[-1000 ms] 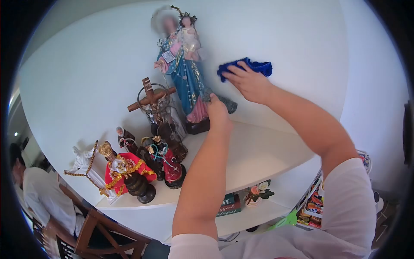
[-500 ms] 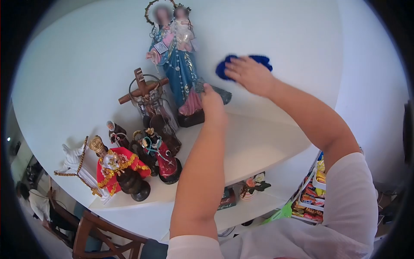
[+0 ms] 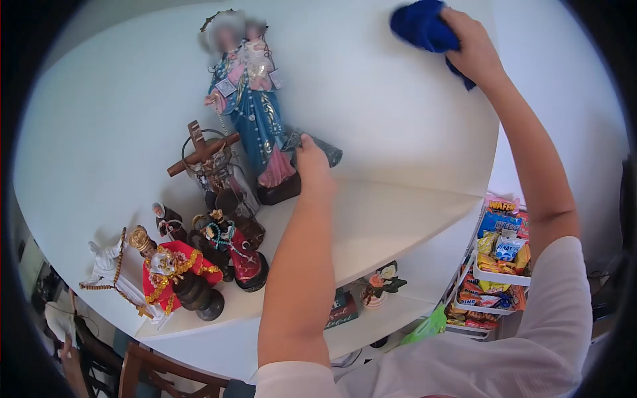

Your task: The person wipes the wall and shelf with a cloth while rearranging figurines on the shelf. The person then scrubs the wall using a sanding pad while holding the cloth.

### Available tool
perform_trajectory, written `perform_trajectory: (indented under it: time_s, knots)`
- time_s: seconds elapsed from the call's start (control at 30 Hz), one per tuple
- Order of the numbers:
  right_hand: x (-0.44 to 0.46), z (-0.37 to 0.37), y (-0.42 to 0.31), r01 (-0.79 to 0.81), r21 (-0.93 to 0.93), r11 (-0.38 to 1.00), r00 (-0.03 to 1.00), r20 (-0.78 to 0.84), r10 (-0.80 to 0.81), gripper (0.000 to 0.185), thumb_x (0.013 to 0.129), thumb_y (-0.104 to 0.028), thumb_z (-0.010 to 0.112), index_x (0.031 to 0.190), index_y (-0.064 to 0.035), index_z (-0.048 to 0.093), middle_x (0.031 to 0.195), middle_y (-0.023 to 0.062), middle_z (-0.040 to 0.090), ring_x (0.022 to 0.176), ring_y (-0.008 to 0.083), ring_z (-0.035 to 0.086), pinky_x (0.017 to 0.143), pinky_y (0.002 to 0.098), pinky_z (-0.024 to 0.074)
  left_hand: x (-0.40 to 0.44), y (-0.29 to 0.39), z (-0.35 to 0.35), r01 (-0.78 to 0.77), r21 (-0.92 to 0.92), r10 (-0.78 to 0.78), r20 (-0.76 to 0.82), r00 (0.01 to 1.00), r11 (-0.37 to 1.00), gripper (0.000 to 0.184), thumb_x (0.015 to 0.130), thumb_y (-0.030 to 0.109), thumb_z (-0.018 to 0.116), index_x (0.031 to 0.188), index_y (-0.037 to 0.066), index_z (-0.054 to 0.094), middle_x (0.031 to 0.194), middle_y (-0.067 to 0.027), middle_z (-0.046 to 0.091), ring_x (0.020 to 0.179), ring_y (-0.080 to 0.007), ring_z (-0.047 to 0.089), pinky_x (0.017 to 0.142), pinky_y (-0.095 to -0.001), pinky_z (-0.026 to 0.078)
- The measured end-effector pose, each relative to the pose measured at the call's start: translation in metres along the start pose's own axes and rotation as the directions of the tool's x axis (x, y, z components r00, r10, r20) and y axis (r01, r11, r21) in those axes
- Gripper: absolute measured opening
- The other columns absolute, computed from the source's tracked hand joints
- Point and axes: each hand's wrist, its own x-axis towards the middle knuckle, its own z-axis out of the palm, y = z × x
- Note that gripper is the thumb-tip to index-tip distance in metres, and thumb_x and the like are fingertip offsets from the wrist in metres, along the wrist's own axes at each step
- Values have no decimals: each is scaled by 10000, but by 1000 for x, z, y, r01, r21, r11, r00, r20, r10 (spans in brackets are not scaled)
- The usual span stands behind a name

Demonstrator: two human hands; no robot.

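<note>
My right hand [image 3: 472, 48], high at the upper right, grips a bunched dark blue cloth [image 3: 423, 26] against or close to the white wall. A loose end of the cloth hangs below my fingers. Lower down, my left hand [image 3: 314, 166] is closed around a dark green marbled piece [image 3: 327, 152] whose kind I cannot make out, held above the white shelf [image 3: 371, 215]. Just left of that hand stands a tall statue in a blue robe [image 3: 262, 123], draped with beads. A wooden cross [image 3: 201, 149] rises beside it.
Several smaller figures crowd the shelf's left part, including a red-caped one [image 3: 176, 268] and a red-robed one [image 3: 245, 259]. A flower pot [image 3: 376, 295] sits on the lower shelf. Snack packets fill a tiered rack [image 3: 501, 275] at right. A wooden chair [image 3: 152, 371] stands lower left.
My right hand has swept up and to the right along the wall with the blue cloth. My left hand keeps its hold on the marbled piece. The view has shifted slightly.
</note>
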Motion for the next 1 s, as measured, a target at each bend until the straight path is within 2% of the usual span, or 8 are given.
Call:
perform_trajectory:
  time_s: [0.17,0.27,0.53,0.63,0.73,0.87,0.9,1.0]
  knots:
    - [-32,-16,47,-230,579,782,794,-353,495,327,820,-80,509,1131,11,556,991,115,647,925,249,610,885,316,467,-1,-2,-3,-47,20,47,-6,999,999,501,985,386,346,1272,-19,418,1256,-156,496,1104,-247,503,933,-365,392]
    - [-43,-30,69,-182,210,961,906,-344,247,230,939,-225,487,1038,-33,568,950,94,614,905,191,583,830,275,459,-11,8,-1,51,6,-51,14,999,999,535,980,400,348,1298,-29,389,1285,-159,475,1138,-255,487,963,-365,373]
    - [-60,-25,-67,-338,454,824,906,396,153,377,794,-314,735,985,-17,604,919,56,601,787,156,572,687,286,472,-3,0,-2,13,48,-15,30,999,999,563,976,403,350,1328,-36,355,1328,-172,435,1198,-267,452,1004,-378,344]
    - [-53,-51,-85,-784,541,306,621,687,377,306,835,-291,695,981,-36,612,878,64,634,748,147,610,681,282,512,-4,1,0,1,44,-3,56,998,999,546,977,400,351,1313,-29,372,1310,-159,452,1185,-260,456,997,-382,347]
    - [-70,-29,-70,-442,857,-265,739,515,435,267,863,-288,663,996,-60,622,920,65,649,743,159,625,703,283,524,-11,8,1,37,47,-40,63,997,998,524,978,397,354,1299,-16,390,1286,-142,474,1163,-253,467,985,-379,355]
    - [-94,-15,-97,-389,715,-582,237,688,686,343,905,-400,569,1086,-109,588,1120,33,599,1119,168,466,964,352,323,-16,10,3,58,37,-60,56,997,998,513,978,400,359,1292,-4,401,1264,-129,493,1150,-246,473,971,-372,363]
    - [-96,-15,-104,-216,755,-620,463,638,615,374,894,-378,589,1121,-83,550,1196,81,545,1194,205,410,1037,398,279,-15,9,3,56,45,-59,64,996,997,517,978,402,359,1293,-6,399,1269,-132,490,1152,-247,473,971,-373,363]
    - [-91,-19,-108,-37,769,-639,401,596,695,320,902,-326,591,1083,-65,552,1084,79,587,1073,206,508,957,395,378,-8,2,-2,57,65,-61,65,996,996,526,978,405,358,1295,-12,395,1287,-141,480,1160,-252,471,974,-373,362]
